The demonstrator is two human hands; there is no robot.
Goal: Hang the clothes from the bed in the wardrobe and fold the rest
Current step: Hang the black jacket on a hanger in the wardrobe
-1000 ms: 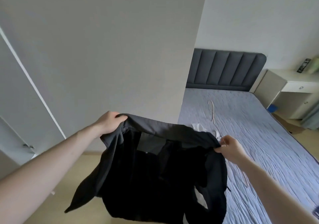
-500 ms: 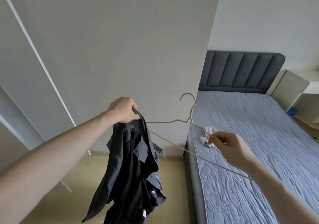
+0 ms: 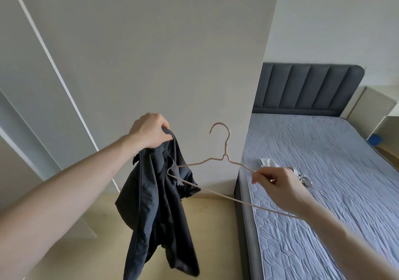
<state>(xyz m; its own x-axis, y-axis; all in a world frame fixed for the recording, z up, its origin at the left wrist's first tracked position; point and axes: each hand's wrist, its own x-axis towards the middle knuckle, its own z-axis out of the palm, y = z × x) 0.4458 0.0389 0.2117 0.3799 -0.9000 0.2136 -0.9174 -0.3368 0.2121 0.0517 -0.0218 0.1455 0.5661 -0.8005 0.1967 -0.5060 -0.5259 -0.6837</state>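
My left hand (image 3: 150,133) grips a dark grey shirt (image 3: 155,210) by its top, and the shirt hangs down in front of the pale wardrobe side panel (image 3: 151,64). My right hand (image 3: 280,184) pinches the right shoulder of a thin pink wire hanger (image 3: 224,150), hook up. The hanger's left tip touches the shirt near its collar. A small white and grey garment (image 3: 267,162) lies crumpled on the blue-grey bed (image 3: 323,172), partly hidden behind my right hand.
The bed has a dark padded headboard (image 3: 308,90) and a grey frame edge (image 3: 244,215). A white wardrobe door (image 3: 26,64) stands open at the left. A cream bedside cabinet (image 3: 373,111) is at the far right. Pale wooden floor (image 3: 216,236) lies between wardrobe and bed.
My right hand let go of the shirt and took the hanger from the bed. The shirt now hangs from my left hand alone, and the hanger's tip has come against it.
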